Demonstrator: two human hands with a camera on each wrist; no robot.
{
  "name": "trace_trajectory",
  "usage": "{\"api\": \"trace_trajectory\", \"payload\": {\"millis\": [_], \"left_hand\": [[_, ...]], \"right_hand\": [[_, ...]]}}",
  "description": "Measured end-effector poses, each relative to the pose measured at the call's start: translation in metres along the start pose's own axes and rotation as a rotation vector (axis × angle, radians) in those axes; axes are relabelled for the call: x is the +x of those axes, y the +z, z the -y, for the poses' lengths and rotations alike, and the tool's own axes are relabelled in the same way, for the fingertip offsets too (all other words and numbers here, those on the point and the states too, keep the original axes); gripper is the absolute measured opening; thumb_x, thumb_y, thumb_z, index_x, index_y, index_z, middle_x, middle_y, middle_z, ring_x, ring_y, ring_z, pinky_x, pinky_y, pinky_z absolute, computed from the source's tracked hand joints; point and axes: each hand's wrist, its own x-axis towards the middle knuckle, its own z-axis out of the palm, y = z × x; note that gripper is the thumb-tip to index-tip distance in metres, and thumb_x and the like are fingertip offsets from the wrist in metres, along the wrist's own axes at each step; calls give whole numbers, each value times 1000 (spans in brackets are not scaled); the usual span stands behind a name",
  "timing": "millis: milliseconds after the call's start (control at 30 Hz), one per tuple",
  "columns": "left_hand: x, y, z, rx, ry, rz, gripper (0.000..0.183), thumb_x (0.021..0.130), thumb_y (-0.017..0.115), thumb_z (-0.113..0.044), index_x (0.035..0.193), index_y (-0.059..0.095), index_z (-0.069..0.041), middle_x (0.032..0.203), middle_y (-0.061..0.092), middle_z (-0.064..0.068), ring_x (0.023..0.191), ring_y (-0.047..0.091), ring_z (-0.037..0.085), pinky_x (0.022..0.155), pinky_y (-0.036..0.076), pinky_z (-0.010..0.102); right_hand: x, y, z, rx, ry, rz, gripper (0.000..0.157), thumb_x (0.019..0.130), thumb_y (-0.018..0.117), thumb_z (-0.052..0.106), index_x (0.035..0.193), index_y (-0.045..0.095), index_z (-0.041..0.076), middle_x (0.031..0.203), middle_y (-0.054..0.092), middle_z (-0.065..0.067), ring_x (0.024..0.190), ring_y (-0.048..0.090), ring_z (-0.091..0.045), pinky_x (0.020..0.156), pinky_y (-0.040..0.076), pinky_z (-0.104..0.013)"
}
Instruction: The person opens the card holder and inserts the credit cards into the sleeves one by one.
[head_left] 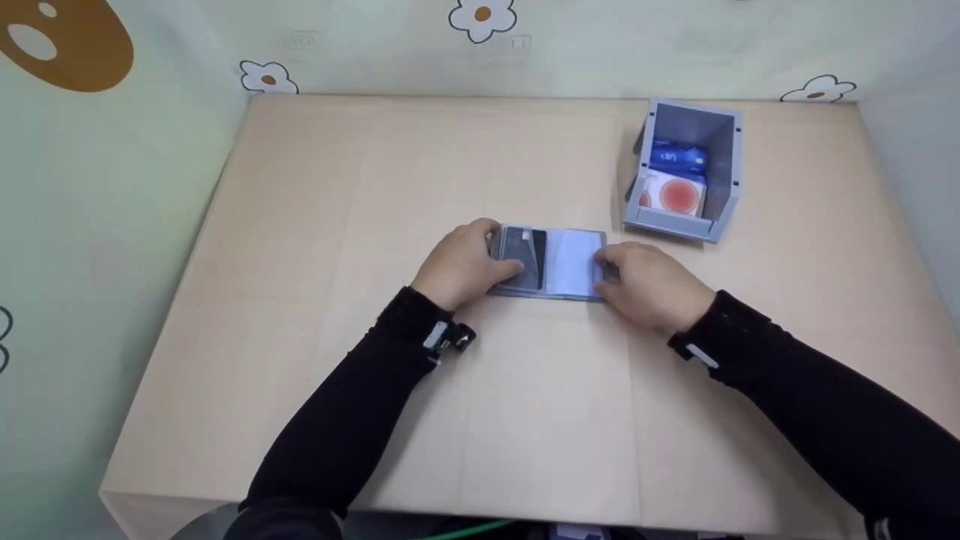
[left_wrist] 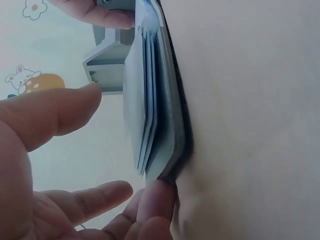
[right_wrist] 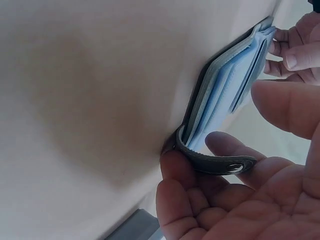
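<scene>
A grey card holder (head_left: 574, 262) lies spread on the table, with clear sleeves, a dark card in its left half and a pale blue-white right half. My left hand (head_left: 463, 262) is at its left end; a fingertip touches the corner, while the thumb (left_wrist: 60, 115) stands apart from the sleeves in the left wrist view. At the right end, my right hand (head_left: 651, 285) has its fingers curled round the edge and a dark strap (right_wrist: 205, 161) with a metal snap. The right thumb (right_wrist: 287, 110) is raised clear of the sleeves.
A grey open-front bin (head_left: 671, 223) stands at the back right, holding a blue packet (head_left: 679, 157) and a white box with a red circle (head_left: 679, 196). Cloth covers the table (head_left: 360, 187). Behind it rises a pale wall with printed flowers (head_left: 482, 16).
</scene>
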Motion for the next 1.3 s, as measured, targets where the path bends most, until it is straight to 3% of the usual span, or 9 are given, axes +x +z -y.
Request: {"api": "trace_trajectory", "payload": {"millis": [267,633,967,1200,1300], "left_hand": [[-4,-2,-7,-28,35,-42,70,91,79,-38,151,54,-11,132,65,10,111,61,21,101,52,39],[-15,-3,-25,-104,116,-60,69,93,81,-31,153,53,-11,143,58,10,124,65,19,110,49,33],[-19,8,-33,-192,278,-41,66,95,79,-22,154,52,-9,148,54,8,113,68,13,90,59,25],[-19,18,-32,-101,390,17,75,95,78,-32,159,45,-15,159,48,5,123,64,16,105,53,34],[-17,23,-31,-73,410,63,80,95,77,-35,163,38,-16,161,47,4,128,61,17,109,51,35]], "right_hand": [[-1,0,1,12,16,1,45,103,63,16,142,58,-7,141,63,-28,134,59,-39,118,42,-58],[-2,1,2,19,18,-21,42,106,59,16,141,59,-7,137,65,-27,129,62,-38,115,45,-58],[-1,3,2,48,-2,-74,39,104,60,12,138,58,-8,130,68,-28,121,66,-38,110,49,-57],[2,2,0,76,17,-107,25,103,61,10,123,65,-4,114,72,-23,104,68,-35,99,53,-55],[2,2,-1,83,27,-111,26,105,58,11,125,64,-4,119,71,-24,108,69,-37,101,53,-55]]}}
